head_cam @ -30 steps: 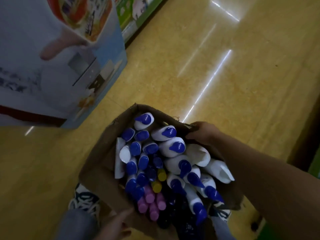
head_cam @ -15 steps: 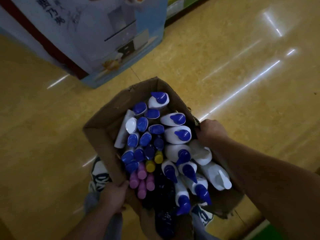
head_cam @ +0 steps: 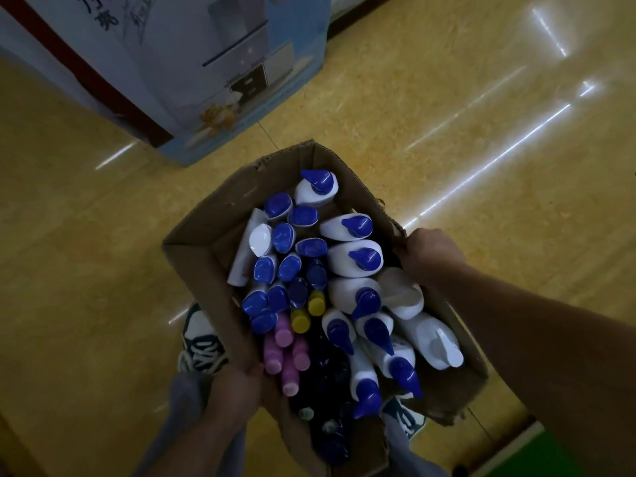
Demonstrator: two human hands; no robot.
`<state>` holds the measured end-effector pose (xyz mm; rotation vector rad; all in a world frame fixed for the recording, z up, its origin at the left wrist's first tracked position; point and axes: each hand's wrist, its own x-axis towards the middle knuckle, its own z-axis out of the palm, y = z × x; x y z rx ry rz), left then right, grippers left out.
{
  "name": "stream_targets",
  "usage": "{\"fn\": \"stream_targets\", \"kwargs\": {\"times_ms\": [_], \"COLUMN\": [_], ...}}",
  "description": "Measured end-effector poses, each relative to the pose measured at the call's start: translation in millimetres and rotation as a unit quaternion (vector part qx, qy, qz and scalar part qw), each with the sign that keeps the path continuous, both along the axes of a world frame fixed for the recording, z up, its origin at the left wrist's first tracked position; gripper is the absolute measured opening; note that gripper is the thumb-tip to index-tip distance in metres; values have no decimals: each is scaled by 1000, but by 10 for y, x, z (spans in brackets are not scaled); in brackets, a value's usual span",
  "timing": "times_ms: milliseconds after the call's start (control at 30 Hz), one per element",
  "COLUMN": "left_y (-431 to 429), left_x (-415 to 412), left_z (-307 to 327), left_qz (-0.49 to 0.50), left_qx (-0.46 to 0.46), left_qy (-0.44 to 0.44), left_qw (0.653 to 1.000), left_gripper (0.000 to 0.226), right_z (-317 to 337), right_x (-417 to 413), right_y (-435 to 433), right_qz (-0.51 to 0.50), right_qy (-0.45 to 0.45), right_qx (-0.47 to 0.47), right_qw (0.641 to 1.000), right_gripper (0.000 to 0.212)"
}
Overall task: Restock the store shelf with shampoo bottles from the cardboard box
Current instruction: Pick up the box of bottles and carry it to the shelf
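An open brown cardboard box [head_cam: 203,256] hangs above the floor, held between both hands. It is packed with shampoo bottles [head_cam: 354,258]: white ones with blue caps, several all-white ones, pink ones [head_cam: 284,333], yellow-capped ones and dark ones near me. My left hand [head_cam: 234,390] grips the box's near left wall. Fingers of my right hand [head_cam: 432,253] curl over the right rim. No shelf is in view.
A large printed blue-and-white appliance carton [head_cam: 192,70] stands on the shiny yellow floor [head_cam: 447,139] at the upper left, just beyond the box. My sneakers [head_cam: 201,342] show under the box. A green edge [head_cam: 537,452] sits at the bottom right.
The view has turned, so the printed carton now sits higher and more central. My left hand has come up onto the box's left wall. The box still hangs between both hands.
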<state>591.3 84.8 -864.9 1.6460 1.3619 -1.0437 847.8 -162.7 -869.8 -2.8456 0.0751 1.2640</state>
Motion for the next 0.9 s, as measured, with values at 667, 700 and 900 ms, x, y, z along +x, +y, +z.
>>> {"fn": "stream_targets", "kwargs": {"times_ms": [667,700,900], "left_y": [337,367,358], "left_x": [350,388,673], "left_z": [463,476,683], "left_qz": [-111,-122,-198], "left_qx": [10,9,1], "left_qy": [-61,-54,-61], "left_qw": [992,991,978], "left_gripper": [25,22,17], "right_z": [271,286,375], "right_x": [-173,-198,-349], "right_y": [-183,-214,-433], "right_qz": [62,62,22], "right_qy": [19,13,1], "right_qx": [54,59,93], "right_qw": [996,996,995], "right_gripper": [35,36,39]}}
